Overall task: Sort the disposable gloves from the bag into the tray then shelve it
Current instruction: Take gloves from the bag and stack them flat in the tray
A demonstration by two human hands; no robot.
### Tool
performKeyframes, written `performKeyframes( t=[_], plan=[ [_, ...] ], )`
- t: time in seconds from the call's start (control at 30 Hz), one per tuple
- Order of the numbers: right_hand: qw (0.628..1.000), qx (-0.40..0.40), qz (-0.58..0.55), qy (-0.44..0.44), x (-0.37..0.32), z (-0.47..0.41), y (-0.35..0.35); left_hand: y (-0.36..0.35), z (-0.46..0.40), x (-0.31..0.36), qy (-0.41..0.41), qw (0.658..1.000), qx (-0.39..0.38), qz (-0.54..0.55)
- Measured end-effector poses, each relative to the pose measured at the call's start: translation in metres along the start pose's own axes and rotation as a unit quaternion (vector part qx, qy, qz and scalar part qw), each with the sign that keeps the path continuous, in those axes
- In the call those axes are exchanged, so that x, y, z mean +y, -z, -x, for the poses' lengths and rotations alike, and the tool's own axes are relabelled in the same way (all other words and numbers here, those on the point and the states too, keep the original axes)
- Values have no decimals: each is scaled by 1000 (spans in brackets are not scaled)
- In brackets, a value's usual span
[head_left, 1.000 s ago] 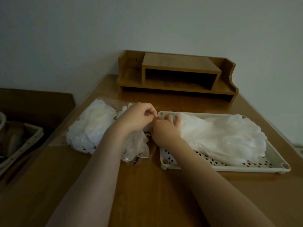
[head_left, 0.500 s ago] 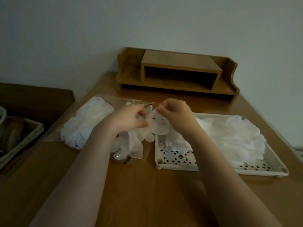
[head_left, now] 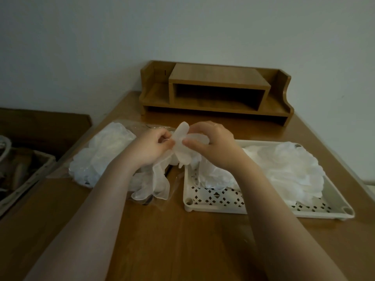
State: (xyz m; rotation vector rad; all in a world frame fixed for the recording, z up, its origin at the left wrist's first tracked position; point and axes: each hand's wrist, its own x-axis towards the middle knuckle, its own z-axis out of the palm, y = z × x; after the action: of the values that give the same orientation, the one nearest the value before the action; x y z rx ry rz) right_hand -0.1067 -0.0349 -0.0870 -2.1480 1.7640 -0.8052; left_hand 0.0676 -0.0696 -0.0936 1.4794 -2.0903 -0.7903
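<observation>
Left hand [head_left: 151, 148] and right hand [head_left: 211, 146] both pinched a glove [head_left: 180, 138], its long axis upright, the cuff end hanging down.

A plain home room: wooden desk [head_left: 182, 240], small desktop shelf [head_left: 217, 92], bare wall [head_left: 182, 27].

Translucent gloves [head_left: 284, 169] heaped in tray [head_left: 263, 211]

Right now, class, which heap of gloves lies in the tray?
The heap of gloves on the right, spread across the perforated tray. The other heap lies left, in the clear bag.
</observation>
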Motion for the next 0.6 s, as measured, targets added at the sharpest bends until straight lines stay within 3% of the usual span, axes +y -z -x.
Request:
performKeyframes(
  t=[0.13,0.23,0.33,0.5,0.6],
  plan=[
    [994,-76,58,-44,-3,0,-16,1,1,1,-22,998,25,59],
    [994,-40,100,-32,-2,-2,-21,0,3,4,-39,992,53,110],
    [998,-16,-8,-57,1,-2,-11,-2,3,5,-71,982,80,157],
    [976,-67,-185,-98,3,6,9,-5,3,2,-94,984,84,128],
    [971,-89,-214,-64,1,6,7,-5,3,3,-107,984,84,114]
  ],
)
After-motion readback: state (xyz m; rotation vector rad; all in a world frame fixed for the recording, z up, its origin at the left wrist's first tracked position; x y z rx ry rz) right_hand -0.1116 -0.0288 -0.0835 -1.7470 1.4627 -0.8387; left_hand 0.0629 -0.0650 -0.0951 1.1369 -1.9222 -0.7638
